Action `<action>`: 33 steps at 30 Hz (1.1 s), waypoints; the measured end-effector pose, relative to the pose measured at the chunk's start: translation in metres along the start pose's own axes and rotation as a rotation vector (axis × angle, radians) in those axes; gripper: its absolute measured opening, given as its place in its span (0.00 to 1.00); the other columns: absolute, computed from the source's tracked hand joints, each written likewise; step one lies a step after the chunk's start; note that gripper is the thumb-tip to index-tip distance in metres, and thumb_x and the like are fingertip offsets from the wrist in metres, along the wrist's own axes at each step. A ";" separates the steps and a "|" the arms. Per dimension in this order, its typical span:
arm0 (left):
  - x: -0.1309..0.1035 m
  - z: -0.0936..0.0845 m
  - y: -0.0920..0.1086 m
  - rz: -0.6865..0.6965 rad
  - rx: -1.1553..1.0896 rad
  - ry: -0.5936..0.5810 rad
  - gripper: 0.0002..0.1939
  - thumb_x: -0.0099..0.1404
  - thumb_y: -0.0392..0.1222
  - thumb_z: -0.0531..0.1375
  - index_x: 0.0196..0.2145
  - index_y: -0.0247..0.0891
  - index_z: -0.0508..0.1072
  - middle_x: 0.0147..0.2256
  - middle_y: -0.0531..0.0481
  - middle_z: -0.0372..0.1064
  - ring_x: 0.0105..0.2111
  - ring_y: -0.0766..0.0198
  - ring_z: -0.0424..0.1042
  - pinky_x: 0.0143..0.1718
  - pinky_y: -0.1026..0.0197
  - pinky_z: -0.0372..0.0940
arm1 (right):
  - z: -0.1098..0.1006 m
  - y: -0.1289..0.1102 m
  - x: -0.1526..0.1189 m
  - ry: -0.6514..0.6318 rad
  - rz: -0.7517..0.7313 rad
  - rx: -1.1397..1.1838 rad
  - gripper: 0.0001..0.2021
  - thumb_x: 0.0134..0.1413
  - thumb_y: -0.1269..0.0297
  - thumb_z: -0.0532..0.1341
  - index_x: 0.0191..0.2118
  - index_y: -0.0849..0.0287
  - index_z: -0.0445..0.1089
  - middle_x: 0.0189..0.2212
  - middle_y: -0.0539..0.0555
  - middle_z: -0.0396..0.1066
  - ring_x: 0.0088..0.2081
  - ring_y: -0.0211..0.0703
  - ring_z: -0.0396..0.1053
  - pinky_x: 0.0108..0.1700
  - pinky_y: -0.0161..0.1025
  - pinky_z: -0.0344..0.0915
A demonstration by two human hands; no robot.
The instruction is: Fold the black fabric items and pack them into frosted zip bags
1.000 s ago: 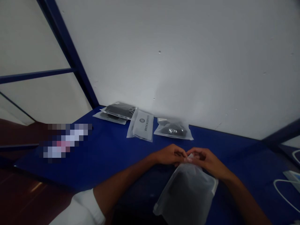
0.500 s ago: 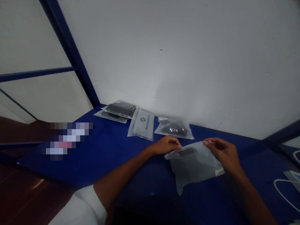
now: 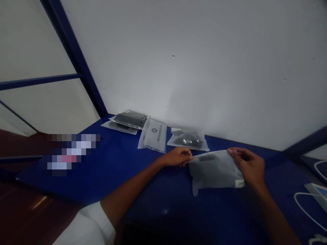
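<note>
The left hand [image 3: 178, 157] and right hand [image 3: 249, 166] pinched one frosted pouch [image 3: 217, 173]; four others [image 3: 154, 136] lay near the table [image 3: 114, 163]'s back edge.

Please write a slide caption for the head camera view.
Left hand and right hand hold a frosted plastic pouch by its upper edge, ROCKBROS pouch behind.

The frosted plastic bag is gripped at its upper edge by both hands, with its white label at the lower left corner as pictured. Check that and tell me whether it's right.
Not quite: in the head view, the white label is at the lower right corner of the frosted plastic bag. The left hand and right hand do grip its upper edge.
</note>
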State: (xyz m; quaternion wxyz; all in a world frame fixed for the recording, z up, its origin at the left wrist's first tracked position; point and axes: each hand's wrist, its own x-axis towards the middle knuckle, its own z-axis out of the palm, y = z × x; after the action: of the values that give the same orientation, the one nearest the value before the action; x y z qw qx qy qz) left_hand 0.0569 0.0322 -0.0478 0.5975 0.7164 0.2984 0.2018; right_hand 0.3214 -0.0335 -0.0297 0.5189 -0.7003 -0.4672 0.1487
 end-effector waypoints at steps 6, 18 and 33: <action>0.002 0.000 -0.006 -0.001 -0.003 -0.007 0.09 0.64 0.44 0.58 0.32 0.34 0.67 0.20 0.57 0.63 0.18 0.72 0.63 0.22 0.68 0.60 | -0.004 -0.005 0.000 -0.036 -0.170 -0.280 0.19 0.45 0.46 0.62 0.32 0.58 0.77 0.22 0.53 0.72 0.26 0.46 0.69 0.30 0.39 0.63; -0.001 -0.009 -0.006 0.039 -0.344 -0.151 0.14 0.55 0.40 0.66 0.40 0.35 0.73 0.34 0.50 0.70 0.32 0.68 0.71 0.37 0.61 0.65 | -0.003 -0.002 0.002 -0.100 -0.127 -0.282 0.19 0.45 0.46 0.63 0.33 0.57 0.77 0.21 0.51 0.71 0.25 0.45 0.68 0.30 0.39 0.62; 0.002 -0.010 -0.009 0.036 -0.312 -0.171 0.17 0.54 0.42 0.67 0.41 0.34 0.71 0.28 0.53 0.67 0.25 0.68 0.71 0.28 0.62 0.66 | 0.006 -0.003 -0.004 -0.042 -0.484 -0.404 0.20 0.52 0.46 0.58 0.32 0.58 0.76 0.28 0.56 0.75 0.28 0.46 0.68 0.34 0.43 0.65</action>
State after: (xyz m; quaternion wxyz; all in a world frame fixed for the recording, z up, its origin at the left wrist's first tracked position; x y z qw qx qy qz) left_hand 0.0506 0.0421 -0.0552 0.7209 0.6349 0.1985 0.1946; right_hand 0.3135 -0.0326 -0.0305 0.3799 -0.6545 -0.6509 -0.0604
